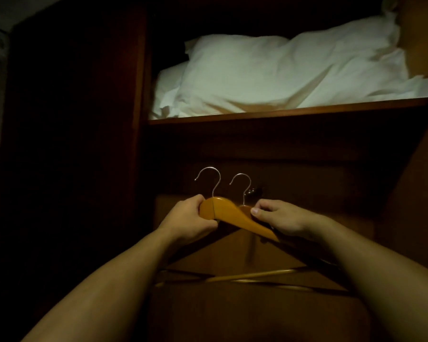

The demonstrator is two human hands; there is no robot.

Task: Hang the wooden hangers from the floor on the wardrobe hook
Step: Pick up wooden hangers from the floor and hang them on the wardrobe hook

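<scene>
You see two hangers [232, 215] of smooth, glossy orange-brown wood with thin shiny metal hooks [209, 178]; the wardrobe [282, 112] is dark smooth wood, the pillows [269, 70] matt, creased white cloth

White pillows [282, 70] lie rumpled on a wooden shelf [269, 114], filling most of its width — a dark wooden panel [72, 144] stands to the left.

No text, label, brand or number can be read here — the wooden hangers [232, 213], the white bedding [269, 70] on the shelf [282, 114] and the dark wardrobe panels [72, 144] show none.
</scene>
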